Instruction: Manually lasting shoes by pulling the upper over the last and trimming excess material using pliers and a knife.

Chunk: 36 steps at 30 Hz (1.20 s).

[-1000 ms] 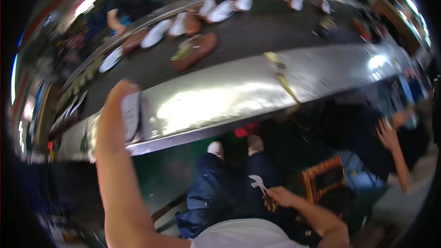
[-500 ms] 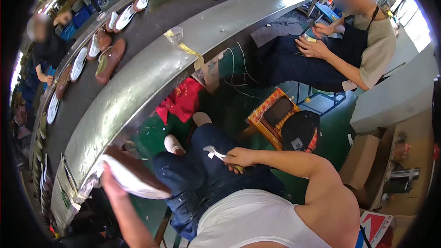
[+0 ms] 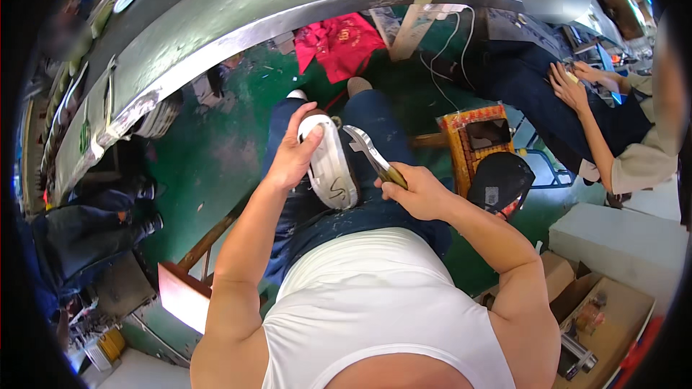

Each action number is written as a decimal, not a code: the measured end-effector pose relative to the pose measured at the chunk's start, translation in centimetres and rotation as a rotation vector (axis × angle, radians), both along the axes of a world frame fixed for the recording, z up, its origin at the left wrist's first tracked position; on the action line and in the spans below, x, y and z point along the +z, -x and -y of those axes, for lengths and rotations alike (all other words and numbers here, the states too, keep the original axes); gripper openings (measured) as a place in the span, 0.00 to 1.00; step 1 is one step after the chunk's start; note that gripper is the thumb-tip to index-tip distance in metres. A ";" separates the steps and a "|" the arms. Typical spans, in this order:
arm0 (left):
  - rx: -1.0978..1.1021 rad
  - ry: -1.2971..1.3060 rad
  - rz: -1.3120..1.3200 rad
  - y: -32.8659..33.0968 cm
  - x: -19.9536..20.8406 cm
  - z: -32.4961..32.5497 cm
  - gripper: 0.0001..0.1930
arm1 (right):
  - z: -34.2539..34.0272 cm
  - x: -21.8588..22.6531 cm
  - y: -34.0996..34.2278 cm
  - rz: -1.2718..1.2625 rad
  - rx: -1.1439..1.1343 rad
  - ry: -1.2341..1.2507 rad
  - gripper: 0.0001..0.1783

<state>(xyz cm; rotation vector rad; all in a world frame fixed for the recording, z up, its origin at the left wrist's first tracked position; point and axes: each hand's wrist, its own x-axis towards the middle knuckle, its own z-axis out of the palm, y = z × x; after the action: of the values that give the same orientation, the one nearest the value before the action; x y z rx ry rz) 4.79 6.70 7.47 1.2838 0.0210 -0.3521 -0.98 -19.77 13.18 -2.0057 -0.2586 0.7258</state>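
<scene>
In my left hand (image 3: 292,155) a brown shoe upper (image 3: 332,166) lies over my lap, its white underside turned up with a dark pen mark near one end. My left thumb presses on that underside at the far end, fingers round the side. My right hand (image 3: 417,191) is closed on the olive handles of metal lasting pliers (image 3: 371,150). Their curved jaws are close to the right edge of the shoe; whether they touch it I cannot tell.
A metal-edged bench (image 3: 209,36) curves across the far side. Right of my legs stand a padded stool (image 3: 476,137) and a black cap (image 3: 501,180). A co-worker's hands (image 3: 573,86) are farther right. An open cardboard box (image 3: 605,310) stands at the lower right.
My left hand has brought the shoe from beside the bench to over my lap, underside up. The pliers in my right hand have come near it. The view has swung down toward my lap.
</scene>
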 end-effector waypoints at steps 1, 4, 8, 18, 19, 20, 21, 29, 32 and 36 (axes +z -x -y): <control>0.015 -0.008 -0.005 0.4 -0.1 -0.2 0.29 | -0.7 0.7 -0.1 -0.088 -0.011 -0.047 0.13; -0.004 -0.046 0.016 1.1 -0.4 -0.5 0.29 | -1.6 0.3 -0.4 -0.250 -0.015 -0.152 0.14; -0.024 0.015 0.047 0.7 -0.3 0.1 0.28 | -2.0 -0.6 -0.5 -0.377 -0.066 -0.235 0.14; -0.060 -0.205 0.196 0.5 -0.3 -0.4 0.28 | -1.8 2.4 -6.1 -0.241 -0.448 -0.989 0.09; -0.043 -0.248 0.182 0.3 -0.4 -0.5 0.28 | -1.1 2.1 -6.4 0.015 -0.350 -0.655 0.12; -0.068 -0.241 0.195 0.0 -0.6 -0.5 0.28 | -0.4 2.0 -6.5 0.250 -0.249 -0.309 0.14; -0.060 -0.254 0.189 -0.2 -0.7 -0.6 0.27 | -0.6 2.3 -5.8 0.269 -0.220 -0.147 0.21; -0.222 -0.245 0.254 -0.5 1.7 1.4 0.31 | -4.8 -3.2 -4.5 0.405 -0.246 -0.105 0.46; -0.268 -0.176 0.224 -0.8 2.4 1.3 0.38 | -4.2 -3.5 -4.8 0.329 -0.211 -0.166 0.36; -0.310 -0.131 0.181 -1.2 2.5 0.8 0.40 | -3.4 -4.6 -5.8 0.300 -0.143 -0.222 0.30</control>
<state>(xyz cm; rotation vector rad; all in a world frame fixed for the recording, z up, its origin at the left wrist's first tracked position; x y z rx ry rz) 5.95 5.89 10.01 1.4474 -0.3162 -0.5048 4.79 -16.37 8.56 -1.8922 -0.3510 0.2902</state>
